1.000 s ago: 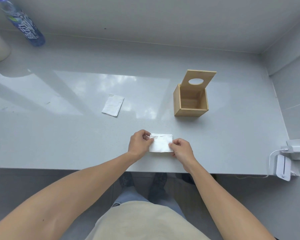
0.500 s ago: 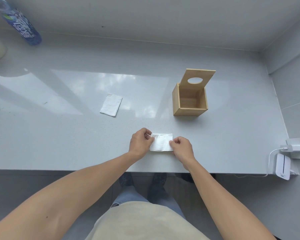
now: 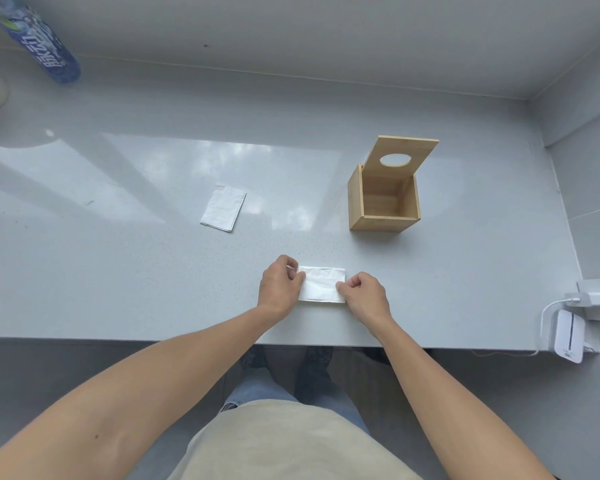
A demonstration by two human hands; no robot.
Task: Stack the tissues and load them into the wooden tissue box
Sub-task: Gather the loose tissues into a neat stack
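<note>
The left hand (image 3: 280, 287) and right hand (image 3: 362, 294) pinched the folded tissue's (image 3: 321, 284) short ends, its long axis crosswise, nearer than the wooden tissue box (image 3: 383, 199).

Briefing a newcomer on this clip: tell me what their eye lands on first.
First, the two hands, left hand and right hand, pinching the ends of a folded white tissue at the counter's near edge. Next, the wooden tissue box beyond them to the right, lid tipped open and looking empty. Then a second tissue lying alone to the left.
</note>
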